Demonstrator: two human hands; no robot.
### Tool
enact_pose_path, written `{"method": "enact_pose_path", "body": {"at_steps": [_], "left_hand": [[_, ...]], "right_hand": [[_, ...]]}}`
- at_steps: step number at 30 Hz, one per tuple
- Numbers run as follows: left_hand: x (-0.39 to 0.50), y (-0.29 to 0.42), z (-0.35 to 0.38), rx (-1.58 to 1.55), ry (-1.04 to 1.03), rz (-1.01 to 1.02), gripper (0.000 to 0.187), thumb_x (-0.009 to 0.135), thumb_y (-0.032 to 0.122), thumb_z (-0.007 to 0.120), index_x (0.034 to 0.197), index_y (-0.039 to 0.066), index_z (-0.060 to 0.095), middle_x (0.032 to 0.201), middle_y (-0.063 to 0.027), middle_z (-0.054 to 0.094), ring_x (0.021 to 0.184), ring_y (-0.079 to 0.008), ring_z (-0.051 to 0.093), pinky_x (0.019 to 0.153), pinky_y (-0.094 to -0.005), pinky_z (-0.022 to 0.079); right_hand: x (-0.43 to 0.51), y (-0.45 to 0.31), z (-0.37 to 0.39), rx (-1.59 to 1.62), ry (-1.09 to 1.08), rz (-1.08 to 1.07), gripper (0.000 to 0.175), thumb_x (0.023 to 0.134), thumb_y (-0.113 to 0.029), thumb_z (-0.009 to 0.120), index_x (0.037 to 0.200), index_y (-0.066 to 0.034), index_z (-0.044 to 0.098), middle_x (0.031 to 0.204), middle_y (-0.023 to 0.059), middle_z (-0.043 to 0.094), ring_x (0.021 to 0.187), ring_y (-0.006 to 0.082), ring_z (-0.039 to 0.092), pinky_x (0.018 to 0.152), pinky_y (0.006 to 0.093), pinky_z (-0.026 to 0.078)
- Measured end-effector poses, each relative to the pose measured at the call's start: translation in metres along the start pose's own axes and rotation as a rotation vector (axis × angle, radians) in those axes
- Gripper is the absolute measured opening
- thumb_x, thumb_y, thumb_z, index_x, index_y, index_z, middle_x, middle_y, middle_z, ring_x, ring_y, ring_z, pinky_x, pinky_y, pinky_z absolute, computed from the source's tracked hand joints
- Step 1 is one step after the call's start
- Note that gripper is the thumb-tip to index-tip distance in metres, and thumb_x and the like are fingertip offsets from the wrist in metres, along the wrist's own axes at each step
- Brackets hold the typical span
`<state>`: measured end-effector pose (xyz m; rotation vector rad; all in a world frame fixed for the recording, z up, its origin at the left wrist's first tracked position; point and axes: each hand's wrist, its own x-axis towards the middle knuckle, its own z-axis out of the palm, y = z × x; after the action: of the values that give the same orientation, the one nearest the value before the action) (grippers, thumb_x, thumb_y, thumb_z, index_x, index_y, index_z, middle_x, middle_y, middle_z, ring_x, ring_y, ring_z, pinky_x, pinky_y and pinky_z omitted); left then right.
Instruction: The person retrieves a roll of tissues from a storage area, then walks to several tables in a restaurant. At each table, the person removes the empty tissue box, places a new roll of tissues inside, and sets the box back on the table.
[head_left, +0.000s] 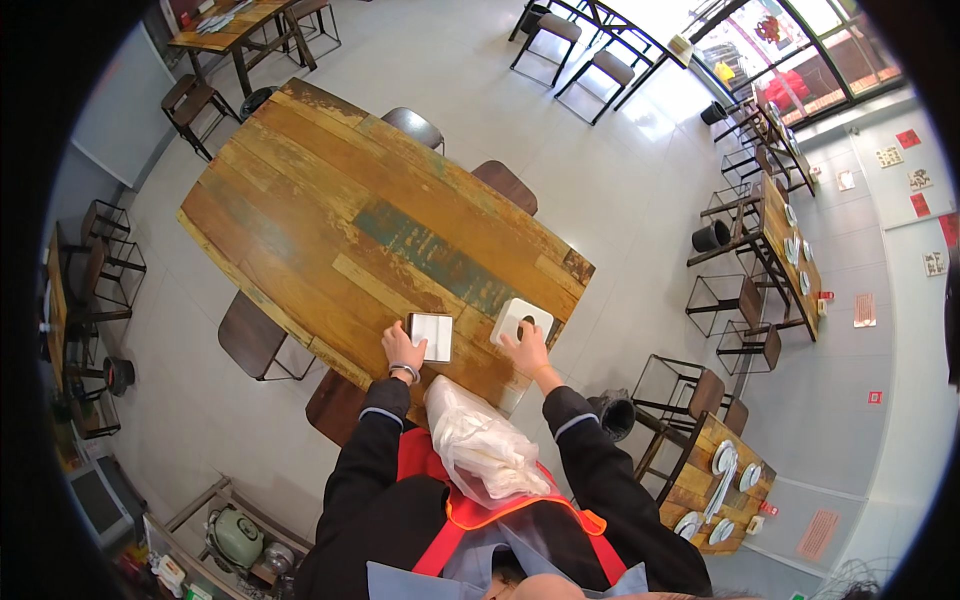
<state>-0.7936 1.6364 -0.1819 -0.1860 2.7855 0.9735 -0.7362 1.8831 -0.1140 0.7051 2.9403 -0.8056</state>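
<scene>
My left hand (403, 346) lies at the left edge of a small flat box (433, 337) with a white face and dark rim, near the front edge of the wooden table (315, 195). To the right, my right hand (527, 346) reaches over a white square tissue box (516, 311) with a dark round opening, its fingers at that opening; whether they pinch anything cannot be told. A clear plastic bag (484, 450) with white contents rests against my red apron, below and between both hands.
Stools (251, 337) stand along the table's near left side, and more (506, 186) along the far side. A black bin (615, 416) is on the floor at the right. Another table (694, 480) with plates stands at lower right.
</scene>
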Motion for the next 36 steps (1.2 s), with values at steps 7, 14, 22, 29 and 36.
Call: {"method": "enact_pose_path", "body": {"at_steps": [7, 14, 22, 29, 36], "left_hand": [[-0.050, 0.078, -0.131, -0.901, -0.155, 0.299, 0.035, 0.086, 0.007, 0.055, 0.119, -0.002, 0.046, 0.110, -0.0128, 0.052, 0.096, -0.0194, 0.054, 0.086, -0.0299, 0.043], [-0.111, 0.114, -0.209, -1.018, -0.199, 0.486, 0.024, 0.089, 0.005, 0.047, 0.112, -0.002, 0.048, 0.105, -0.0094, 0.055, 0.090, -0.0153, 0.055, 0.084, -0.0270, 0.043], [-0.130, 0.110, -0.215, -1.110, -0.254, 0.512, 0.026, 0.089, 0.005, 0.048, 0.114, -0.001, 0.047, 0.100, -0.0097, 0.057, 0.082, -0.0140, 0.056, 0.079, -0.0261, 0.044], [-0.136, 0.107, -0.216, -1.146, -0.251, 0.519, 0.026, 0.089, 0.004, 0.049, 0.114, -0.002, 0.047, 0.095, -0.0102, 0.059, 0.079, -0.0131, 0.056, 0.076, -0.0257, 0.045], [-0.145, 0.097, -0.221, -1.114, -0.243, 0.479, 0.025, 0.089, 0.004, 0.050, 0.113, -0.001, 0.047, 0.095, -0.0097, 0.059, 0.079, -0.0126, 0.056, 0.076, -0.0248, 0.046]], "right_hand": [[-0.062, -0.100, -0.181, 0.744, -0.269, -0.405, 0.019, 0.081, 0.000, 0.060, 0.100, -0.0003, 0.060, 0.095, 0.0087, 0.064, 0.086, 0.0156, 0.061, 0.075, 0.0267, 0.048], [-0.125, -0.166, -0.257, 0.296, -0.452, -1.132, 0.043, 0.073, -0.007, 0.068, 0.113, 0.0007, 0.052, 0.120, 0.0146, 0.051, 0.111, 0.0293, 0.051, 0.085, 0.0371, 0.047], [-0.149, -0.185, -0.237, -0.251, -0.356, -1.027, 0.054, 0.071, -0.022, 0.070, 0.113, 0.0041, 0.049, 0.117, 0.0174, 0.048, 0.106, 0.0309, 0.050, 0.088, 0.0366, 0.044], [-0.141, -0.192, -0.194, -0.578, -0.238, -1.095, 0.029, 0.066, -0.016, 0.062, 0.090, 0.0001, 0.057, 0.083, 0.0103, 0.059, 0.080, 0.0235, 0.056, 0.068, 0.0282, 0.043], [-0.139, -0.189, -0.182, -0.641, -0.364, -0.966, 0.019, 0.069, -0.018, 0.063, 0.080, -0.0030, 0.062, 0.079, 0.0102, 0.062, 0.073, 0.0250, 0.062, 0.061, 0.0354, 0.046]]}}
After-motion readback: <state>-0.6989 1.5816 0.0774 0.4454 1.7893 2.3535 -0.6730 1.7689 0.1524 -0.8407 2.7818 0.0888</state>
